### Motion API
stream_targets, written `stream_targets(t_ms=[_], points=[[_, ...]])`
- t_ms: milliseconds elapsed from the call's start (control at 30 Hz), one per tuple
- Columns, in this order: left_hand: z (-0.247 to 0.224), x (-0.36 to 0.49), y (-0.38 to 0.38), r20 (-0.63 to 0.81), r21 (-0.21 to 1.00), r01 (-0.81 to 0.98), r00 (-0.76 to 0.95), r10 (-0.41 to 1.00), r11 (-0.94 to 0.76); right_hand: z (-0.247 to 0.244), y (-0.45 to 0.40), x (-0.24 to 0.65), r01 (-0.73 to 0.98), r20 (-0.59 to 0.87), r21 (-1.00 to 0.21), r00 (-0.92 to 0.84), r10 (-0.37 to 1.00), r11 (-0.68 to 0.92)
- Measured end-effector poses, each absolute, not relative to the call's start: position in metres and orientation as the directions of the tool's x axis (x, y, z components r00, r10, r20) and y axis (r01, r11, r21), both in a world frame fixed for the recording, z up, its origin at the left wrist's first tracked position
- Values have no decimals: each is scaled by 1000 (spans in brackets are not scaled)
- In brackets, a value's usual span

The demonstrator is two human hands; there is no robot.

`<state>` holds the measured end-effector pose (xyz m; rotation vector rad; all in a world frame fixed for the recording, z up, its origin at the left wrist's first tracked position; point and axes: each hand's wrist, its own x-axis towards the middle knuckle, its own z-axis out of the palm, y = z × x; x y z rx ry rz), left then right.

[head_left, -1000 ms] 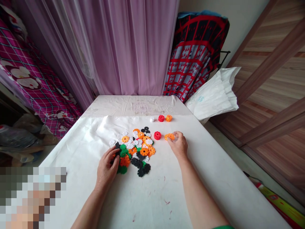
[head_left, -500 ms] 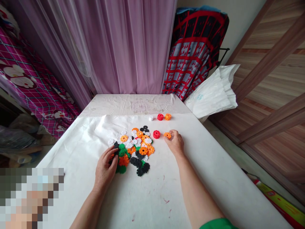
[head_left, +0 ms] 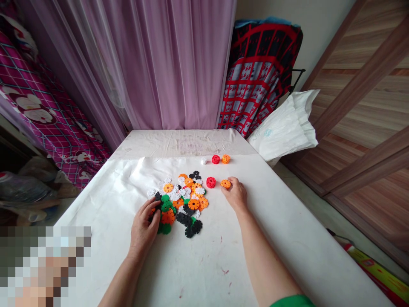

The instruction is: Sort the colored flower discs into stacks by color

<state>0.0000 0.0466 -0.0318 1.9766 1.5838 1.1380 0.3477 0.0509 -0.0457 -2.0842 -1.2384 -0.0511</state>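
Note:
A loose pile of flat notched flower-shaped plastic discs (head_left: 193, 204) in orange, white, black and green lies mid-table. At its left edge rests my left hand (head_left: 145, 221), fingers curved and thumb apart, touching the nearest discs without visibly gripping any. My right hand (head_left: 235, 194) pinches an orange notched disc (head_left: 225, 183) at its right side, low over or on the cloth; whether more discs sit under it I cannot tell. Just left of it stands a red disc stack (head_left: 211, 182). Farther back are a small white stack (head_left: 203, 161), another red stack (head_left: 215, 159) and an orange stack (head_left: 226, 159).
White cloth (head_left: 105, 200) covers the table, wrinkled at the left. A white paper-like bag (head_left: 287, 128) leans at the right edge. Purple curtains (head_left: 179, 64) hang behind the table, and a wooden cabinet (head_left: 361, 106) stands at the right. A blurred patch covers the lower left corner.
The orange disc in my right hand now lies flatter, its face turned up more. My left hand stays at the pile's edge. The whole view has shifted slightly.

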Motion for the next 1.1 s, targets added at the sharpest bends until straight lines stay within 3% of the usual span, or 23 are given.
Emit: stream_targets(t_ms=[233,433,567,700,833,967,1100], points=[[-33,1,47,358,711,642,21,934,-287,-52,53,352,784,399,-558,540,741,-271],[-32,2,48,365,694,658,30,931,-293,-42,39,333,833,584,-543,467,664,-109],[-35,2,49,384,676,669,36,923,-308,-29,23,285,863,552,-496,228,802,96],[-38,4,50,419,644,687,52,907,-337,-22,16,242,907,452,-404,89,888,115],[-40,6,49,424,574,733,114,899,-364,-24,17,224,921,432,-377,81,898,98],[-44,1,46,409,514,760,192,892,-399,-29,19,231,899,518,-405,77,852,165],[-50,-9,41,447,482,729,274,852,-487,-32,25,282,864,625,-488,248,740,123]])
